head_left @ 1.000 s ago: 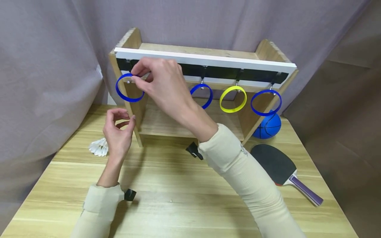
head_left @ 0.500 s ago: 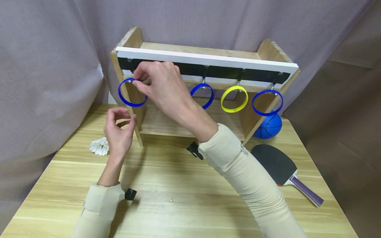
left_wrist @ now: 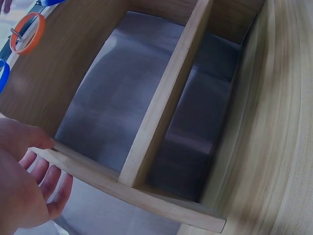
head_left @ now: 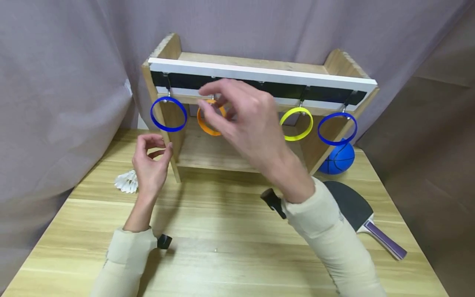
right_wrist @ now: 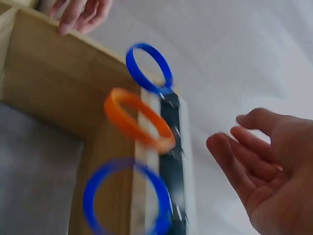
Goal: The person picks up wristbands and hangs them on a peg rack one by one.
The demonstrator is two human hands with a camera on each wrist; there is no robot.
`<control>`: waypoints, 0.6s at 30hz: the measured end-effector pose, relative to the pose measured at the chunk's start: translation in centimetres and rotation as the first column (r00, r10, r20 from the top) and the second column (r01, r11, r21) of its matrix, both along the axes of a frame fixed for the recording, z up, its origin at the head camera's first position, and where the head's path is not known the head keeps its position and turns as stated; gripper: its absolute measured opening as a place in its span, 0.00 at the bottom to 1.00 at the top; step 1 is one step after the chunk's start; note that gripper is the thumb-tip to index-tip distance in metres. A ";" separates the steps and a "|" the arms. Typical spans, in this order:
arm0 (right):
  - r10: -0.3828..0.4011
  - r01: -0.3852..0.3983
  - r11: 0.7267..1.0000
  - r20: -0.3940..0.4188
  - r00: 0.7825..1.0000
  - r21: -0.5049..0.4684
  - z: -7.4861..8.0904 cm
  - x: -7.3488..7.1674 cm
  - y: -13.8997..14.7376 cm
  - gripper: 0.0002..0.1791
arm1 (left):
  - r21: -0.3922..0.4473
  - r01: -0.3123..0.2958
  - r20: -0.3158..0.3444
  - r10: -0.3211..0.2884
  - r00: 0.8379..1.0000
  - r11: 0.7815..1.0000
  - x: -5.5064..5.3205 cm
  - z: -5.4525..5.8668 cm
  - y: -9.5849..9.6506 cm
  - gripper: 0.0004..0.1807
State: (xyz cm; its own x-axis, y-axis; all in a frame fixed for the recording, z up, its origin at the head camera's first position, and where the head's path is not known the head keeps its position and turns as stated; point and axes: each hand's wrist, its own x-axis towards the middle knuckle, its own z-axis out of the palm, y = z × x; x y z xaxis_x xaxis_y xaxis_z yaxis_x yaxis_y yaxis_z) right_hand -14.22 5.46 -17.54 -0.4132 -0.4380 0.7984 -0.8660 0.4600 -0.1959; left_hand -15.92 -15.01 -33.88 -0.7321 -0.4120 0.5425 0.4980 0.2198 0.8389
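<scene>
A blue wristband (head_left: 168,130) hangs from the leftmost hook of a small wooden shelf (head_left: 146,82). My right hand (head_left: 256,119) is in the air before the rack, thumb and fingers apart and holding nothing. It partly covers an orange wristband (head_left: 205,128) on the second hook. Another blue wristband (right_wrist: 89,198), hidden behind that hand in the head view, shows in the right wrist view. Farther right hang a yellow wristband (head_left: 297,138) and a blue wristband (head_left: 337,143). My left hand (head_left: 150,165) holds the shelf's left side board, thumb on its edge, fingers curled along the outside.
A white shuttlecock (head_left: 126,182) lies left of the shelf on the wooden table (head_left: 208,218). At the right are a blue ball (head_left: 338,160) and a table tennis bat (head_left: 350,202) with a purple handle. Grey curtains (head_left: 237,29) hang behind.
My right hand has let go of the leftmost blue wristband and moved right, bringing the orange one into sight. The band hangs on its hook. My left hand stays at the side board.
</scene>
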 end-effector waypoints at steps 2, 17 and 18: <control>0.029 -0.031 0.998 -0.039 0.999 -0.052 -0.5 1.5 2.3 0.07 | -0.001 0.001 0.009 -0.001 1.000 1.000 0.1 0.2 -0.1 0.17; -0.385 0.327 0.901 0.175 0.906 0.285 -12.5 7.1 14.7 0.13 | -0.190 0.006 0.176 0.028 0.984 0.982 1.5 -0.7 -2.9 0.20; -0.412 0.353 0.889 0.174 0.894 0.291 -13.0 7.2 15.3 0.15 | -0.215 0.016 0.169 0.022 0.985 0.976 1.9 -0.7 -3.0 0.20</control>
